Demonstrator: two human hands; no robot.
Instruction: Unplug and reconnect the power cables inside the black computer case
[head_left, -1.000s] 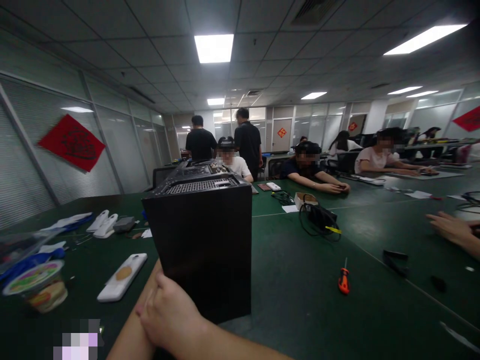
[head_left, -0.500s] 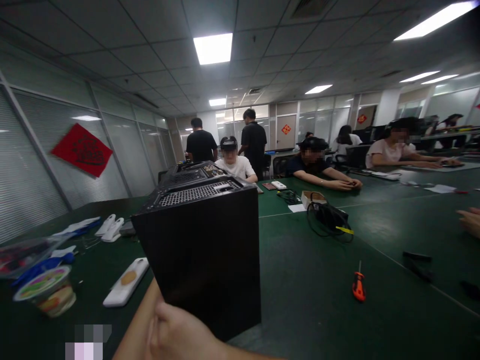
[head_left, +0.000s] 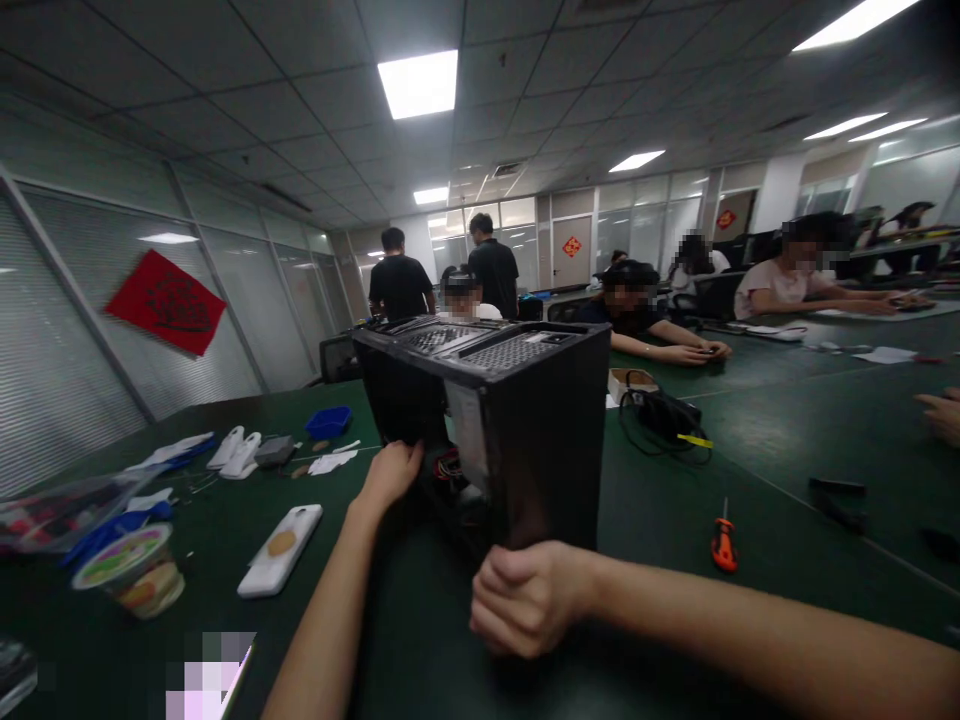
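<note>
A black computer case [head_left: 540, 440] stands upright on the green table [head_left: 660, 600], turned so its open side with wiring faces left. My left hand [head_left: 391, 472] reaches into the open side and grips the case's rear edge. My right hand [head_left: 525, 598] is a closed fist at the case's near bottom corner, fingers curled on the front panel's lower edge. An orange-handled screwdriver [head_left: 723, 544] lies on the table to the right of the case.
A white phone [head_left: 280, 548], a noodle cup [head_left: 133, 570], a blue tray [head_left: 328, 421] and white parts lie at left. A black cable bundle [head_left: 664, 422] sits behind the case. Several people sit at the far side; another person's hand [head_left: 941, 412] shows at right.
The case has been swung round, its open side now showing at left. My left hand moved from behind the case to its rear edge; my right hand shifted right along the bottom.
</note>
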